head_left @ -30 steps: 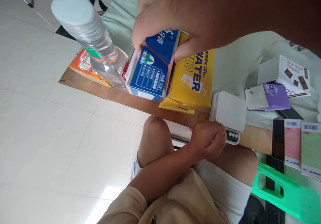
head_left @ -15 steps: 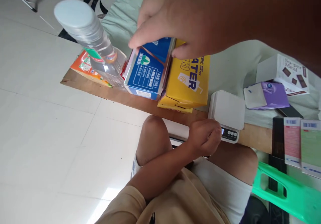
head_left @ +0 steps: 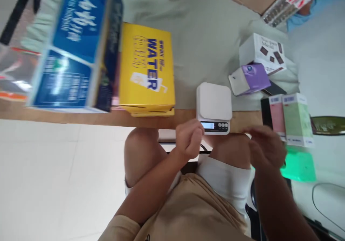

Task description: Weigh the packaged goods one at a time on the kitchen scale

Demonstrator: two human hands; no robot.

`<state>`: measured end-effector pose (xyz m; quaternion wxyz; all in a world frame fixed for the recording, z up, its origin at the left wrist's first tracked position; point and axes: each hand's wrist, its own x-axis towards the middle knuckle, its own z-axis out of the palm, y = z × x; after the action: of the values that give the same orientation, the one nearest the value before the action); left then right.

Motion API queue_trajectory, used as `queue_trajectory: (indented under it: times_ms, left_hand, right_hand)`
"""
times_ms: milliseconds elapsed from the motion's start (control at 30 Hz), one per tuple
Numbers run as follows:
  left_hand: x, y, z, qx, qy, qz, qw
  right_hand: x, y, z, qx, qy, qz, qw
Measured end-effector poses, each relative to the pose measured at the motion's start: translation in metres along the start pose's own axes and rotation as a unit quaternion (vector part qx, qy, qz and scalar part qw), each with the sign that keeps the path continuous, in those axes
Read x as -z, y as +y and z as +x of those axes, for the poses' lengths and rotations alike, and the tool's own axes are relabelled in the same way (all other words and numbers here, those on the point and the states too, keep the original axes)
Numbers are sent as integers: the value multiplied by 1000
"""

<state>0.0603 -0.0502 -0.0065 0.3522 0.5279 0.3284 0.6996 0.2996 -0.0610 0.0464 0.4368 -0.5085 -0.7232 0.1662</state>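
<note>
The left hand (head_left: 189, 137) is curled into a loose fist, holding nothing, just beside the front edge of the white scale (head_left: 214, 106). The right hand (head_left: 265, 148) is blurred; its grip cannot be determined. It lies just right of the scale, near the pink box (head_left: 277, 115).
</note>
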Motion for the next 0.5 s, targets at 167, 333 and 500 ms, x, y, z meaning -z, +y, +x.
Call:
queue_trajectory:
  times_ms: [167,333,500]
  left_hand:
    - [-15,-2,-6,-5,-46,0,999]
    - [-54,-3,-17,42,-109,-19,993]
    - [-129,-13,-30,72,-186,-6,980]
  right_hand:
    - [74,32,-99,-121,88,-79,986]
    - [126,75,-122,-174,245,-100,949]
    - [151,120,-121,-160,325,-83,929]
